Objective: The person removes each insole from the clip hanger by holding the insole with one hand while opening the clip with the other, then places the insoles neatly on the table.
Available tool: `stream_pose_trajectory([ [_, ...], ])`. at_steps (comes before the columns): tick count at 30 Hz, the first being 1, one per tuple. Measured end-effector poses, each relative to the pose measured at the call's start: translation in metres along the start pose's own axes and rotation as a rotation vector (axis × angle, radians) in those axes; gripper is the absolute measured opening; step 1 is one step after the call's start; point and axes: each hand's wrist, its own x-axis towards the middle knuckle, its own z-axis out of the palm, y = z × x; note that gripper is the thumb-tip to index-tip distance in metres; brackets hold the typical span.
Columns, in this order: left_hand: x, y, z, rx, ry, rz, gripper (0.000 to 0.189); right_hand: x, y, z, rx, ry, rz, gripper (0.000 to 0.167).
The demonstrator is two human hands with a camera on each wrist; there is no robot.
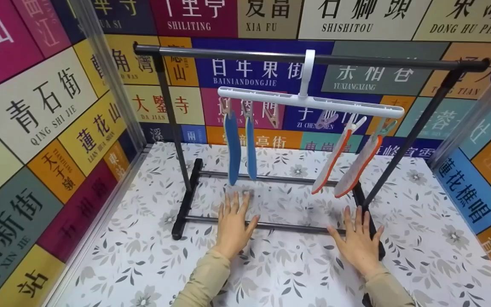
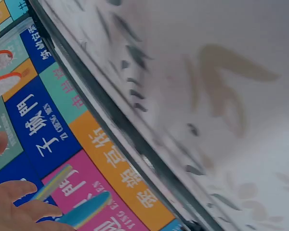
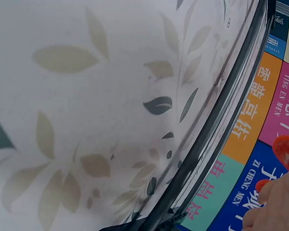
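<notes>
Both hands are empty, fingers spread and backs up. My left hand [image 1: 233,228] is over the rack's front lower bar [image 1: 294,227], below the blue insoles. My right hand [image 1: 358,245] is by the right foot of the black rack [image 1: 375,238], its thumb overlapping that bar. A white clip hanger [image 1: 267,97] hooks over the top rail [image 1: 237,53]. From its left clips hang two blue insoles [image 1: 231,149]; its right clips hold two pale insoles with orange edges [image 1: 361,166], slanting toward me. Fingers of the left hand [image 2: 19,207] show at the left wrist view's lower left.
Two clips hang without insoles in the hanger's middle, a pink clip [image 1: 273,119] and a purple clip [image 1: 327,121]. The rack stands on a table with a leaf-patterned cover [image 1: 271,268]. Walls of colourful sign panels [image 1: 49,102] enclose the back and sides.
</notes>
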Motion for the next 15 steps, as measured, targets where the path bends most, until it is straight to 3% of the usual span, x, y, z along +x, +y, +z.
stream_pose_trajectory([
  [7, 0.009, 0.018, 0.000, 0.004, 0.049, 0.075, 0.063, 0.001, 0.013, -0.002, 0.015, 0.030, 0.020, 0.094],
  [15, 0.015, 0.034, 0.004, -0.015, 0.026, 0.092, 0.062, 0.000, 0.028, 0.000, 0.001, 0.048, 0.033, 0.093],
])
